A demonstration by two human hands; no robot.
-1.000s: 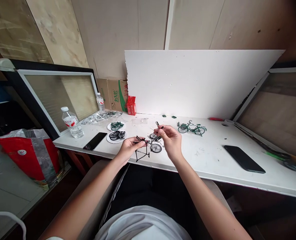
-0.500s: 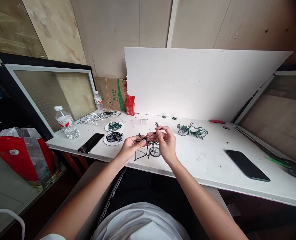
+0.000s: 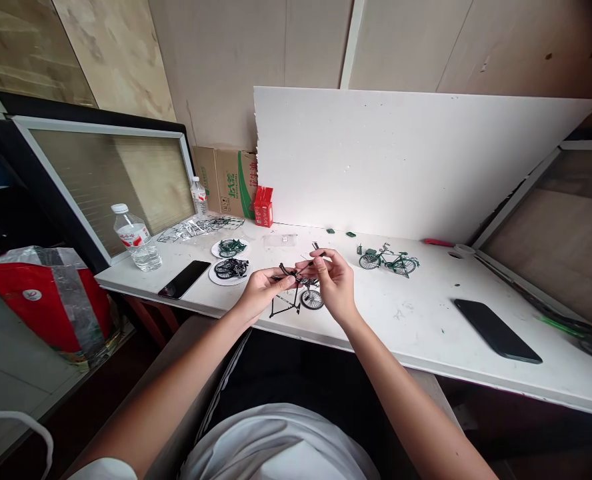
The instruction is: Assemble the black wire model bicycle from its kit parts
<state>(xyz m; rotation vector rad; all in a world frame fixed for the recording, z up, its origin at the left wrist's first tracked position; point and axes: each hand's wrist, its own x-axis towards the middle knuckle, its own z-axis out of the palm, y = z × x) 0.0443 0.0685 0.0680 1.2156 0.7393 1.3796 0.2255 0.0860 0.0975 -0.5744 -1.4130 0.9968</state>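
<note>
My left hand (image 3: 260,291) pinches the top of a small black model bicycle frame (image 3: 285,301), held just above the near edge of the white table (image 3: 426,320). My right hand (image 3: 332,279) is closed in a pinch on a thin dark tool (image 3: 317,251) whose tip meets the frame's top. A small spoked wheel (image 3: 312,299) lies on the table between my hands.
A finished green model bicycle (image 3: 389,259) stands right of my hands. Two white discs (image 3: 229,268) with bicycle parts, a black phone (image 3: 184,279), two water bottles (image 3: 135,238), a red box (image 3: 263,207) and part sprues lie left. Another phone (image 3: 497,331) lies right. A white foam board (image 3: 406,160) leans behind.
My right hand has drawn in toward my left, bringing the tool to the frame's top. The camera view shifted slightly.
</note>
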